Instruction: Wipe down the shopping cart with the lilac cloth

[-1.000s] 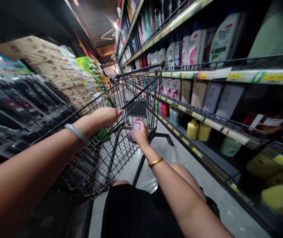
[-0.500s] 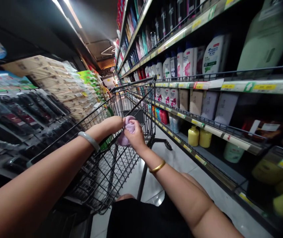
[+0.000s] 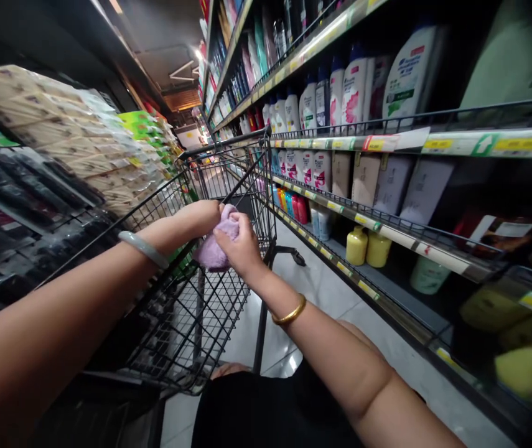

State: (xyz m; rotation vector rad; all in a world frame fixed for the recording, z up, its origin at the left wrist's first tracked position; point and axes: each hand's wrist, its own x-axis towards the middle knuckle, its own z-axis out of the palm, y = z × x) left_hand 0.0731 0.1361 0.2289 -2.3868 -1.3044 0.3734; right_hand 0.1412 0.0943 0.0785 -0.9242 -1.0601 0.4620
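A purple cloth (image 3: pixel 212 249) is bunched around a bar of the black wire shopping cart (image 3: pixel 191 317), and a loose end hangs over the basket side. My right hand (image 3: pixel 242 246) pinches the cloth from the near right, thumb on top. On the other side, my left hand (image 3: pixel 204 216) is closed against the upper part of the cloth, its wrist bent; most of its fingers are hidden behind. A pale bangle (image 3: pixel 143 247) is on my left wrist and a gold bangle (image 3: pixel 290 311) on my right.
Shelves of shampoo bottles (image 3: pixel 354 93) run along the right, with yellow bottles (image 3: pixel 356 244) lower down. Packaged goods (image 3: pixel 65 137) hang on the left. Between them lies a tiled floor (image 3: pixel 289 286), where a cart wheel (image 3: pixel 298 258) rests.
Both hands and the cart appear shifted slightly left in view as the camera turns. More of the purple cloth now hangs out below my hands, spread toward the left.
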